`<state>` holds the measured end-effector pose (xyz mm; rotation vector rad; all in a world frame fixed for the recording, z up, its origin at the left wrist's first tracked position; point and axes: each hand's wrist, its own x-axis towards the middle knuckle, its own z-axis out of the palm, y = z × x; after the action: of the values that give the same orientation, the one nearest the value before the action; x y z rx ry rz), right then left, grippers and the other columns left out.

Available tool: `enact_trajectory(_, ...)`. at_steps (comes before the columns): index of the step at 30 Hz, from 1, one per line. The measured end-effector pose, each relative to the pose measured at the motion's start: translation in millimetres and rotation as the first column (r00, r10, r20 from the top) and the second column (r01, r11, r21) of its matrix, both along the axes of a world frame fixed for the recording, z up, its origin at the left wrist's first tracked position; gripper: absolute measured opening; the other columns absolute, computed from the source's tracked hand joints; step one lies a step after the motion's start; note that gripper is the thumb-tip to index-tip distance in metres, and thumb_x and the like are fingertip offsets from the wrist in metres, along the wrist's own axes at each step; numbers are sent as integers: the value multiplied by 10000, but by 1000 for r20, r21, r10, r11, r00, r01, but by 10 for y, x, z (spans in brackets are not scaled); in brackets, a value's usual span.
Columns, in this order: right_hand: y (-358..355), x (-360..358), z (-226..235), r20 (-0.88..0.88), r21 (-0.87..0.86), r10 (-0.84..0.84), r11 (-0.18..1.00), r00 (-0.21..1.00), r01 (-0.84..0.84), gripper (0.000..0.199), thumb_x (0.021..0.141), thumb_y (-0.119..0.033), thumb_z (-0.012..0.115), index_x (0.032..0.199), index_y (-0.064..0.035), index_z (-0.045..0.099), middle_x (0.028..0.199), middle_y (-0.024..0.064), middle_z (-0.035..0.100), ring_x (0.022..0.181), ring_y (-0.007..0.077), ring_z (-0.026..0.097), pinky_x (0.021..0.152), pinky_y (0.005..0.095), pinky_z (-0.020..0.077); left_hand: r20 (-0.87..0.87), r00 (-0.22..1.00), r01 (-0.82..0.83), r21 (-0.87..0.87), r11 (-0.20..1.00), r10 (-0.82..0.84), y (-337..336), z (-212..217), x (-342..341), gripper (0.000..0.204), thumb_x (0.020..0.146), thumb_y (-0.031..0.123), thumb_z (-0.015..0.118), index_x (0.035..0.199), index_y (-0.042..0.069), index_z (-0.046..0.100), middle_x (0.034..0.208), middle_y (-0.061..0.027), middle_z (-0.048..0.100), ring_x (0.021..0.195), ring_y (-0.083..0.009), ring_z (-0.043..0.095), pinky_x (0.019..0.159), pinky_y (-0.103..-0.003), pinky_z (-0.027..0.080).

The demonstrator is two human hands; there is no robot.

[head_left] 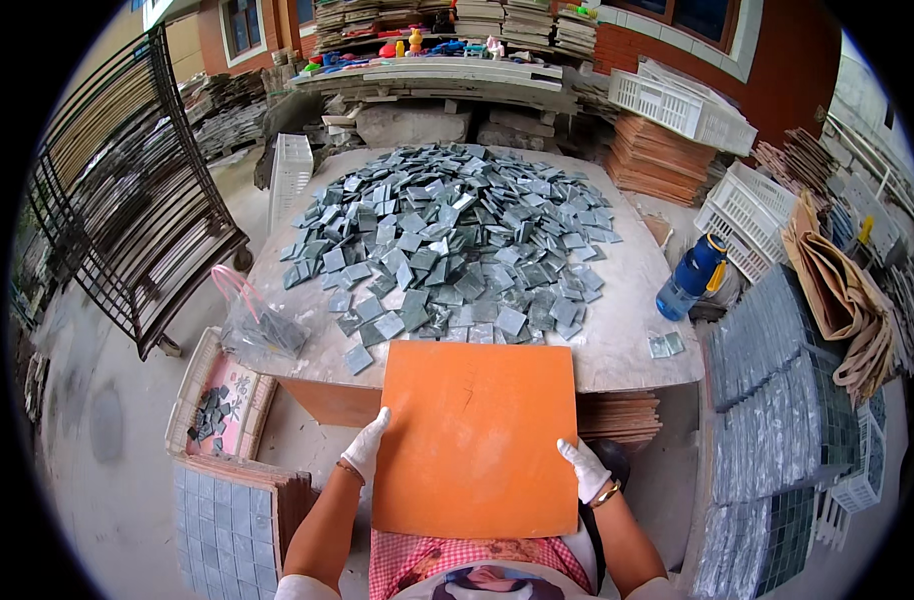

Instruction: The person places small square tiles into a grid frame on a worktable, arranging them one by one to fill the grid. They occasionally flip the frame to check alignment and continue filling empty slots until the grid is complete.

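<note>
A square orange board (477,440) lies before me, its far edge at the near side of the table and its near edge by my checked apron. My left hand (367,445), in a white glove, grips its left edge, thumb on top. On the opposite edge my right hand (584,470), gloved likewise, has its thumb on the board; the other fingers of both hands are largely hidden. Beyond the board, a big heap of small grey-green square tiles (447,235) covers much of the pale table (632,350).
Stacked tile sheets (767,400) stand at the right, near a blue bottle (691,277) on the table. A clear bag (262,325) sits at the left corner, above a basket (182,400) with loose tiles. A metal rack cart (127,190) stands farther left.
</note>
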<state>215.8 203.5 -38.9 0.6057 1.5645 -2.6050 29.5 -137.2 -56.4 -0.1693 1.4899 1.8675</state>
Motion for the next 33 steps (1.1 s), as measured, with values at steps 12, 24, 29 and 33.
enact_trajectory(12, 32, -101, 105, 219, 415, 28, 902, 975, -119, 388, 881, -200, 649, 1189, 0, 524, 1052, 35, 626, 871, 118, 588, 761, 250, 485, -133, 988, -92, -53, 994, 84, -3, -56, 343, 449, 895, 332, 608, 1221, 31, 541, 1139, -31, 598, 1024, -149, 565, 879, -315, 458)
enact_trajectory(24, 39, -93, 310, 2, 163, -48, 986, 999, 47, 471, 828, -121, 717, 1246, 5, 538, 1177, 34, 597, 1024, 109, 559, 862, 244, 453, -182, 983, 9, 95, 995, 8, 79, 648, 89, 488, 841, 258, 679, 1218, -23, 551, 1156, -71, 610, 1044, -183, 573, 943, -337, 433)
enact_trajectory(29, 203, -445, 958, -400, 457, 24, 872, 916, 177, 461, 753, -334, 794, 1024, -7, 616, 873, 11, 664, 775, 133, 616, 679, 285, 492, -646, 763, 93, 68, 993, -28, -6, 1426, -140, 548, 819, 331, 719, 1189, -35, 547, 1109, -67, 620, 1023, -149, 570, 876, -309, 478)
enact_trajectory(33, 703, -648, 787, -510, 699, 286, 687, 811, 197, 277, 832, -187, 667, 1050, -17, 659, 1119, 115, 633, 1045, 224, 590, 916, 322, 460, -755, 612, 346, -13, 938, -236, -183, 1586, -313, 405, 876, 213, 629, 1238, 39, 573, 1254, -103, 588, 1156, -237, 546, 964, -377, 454)
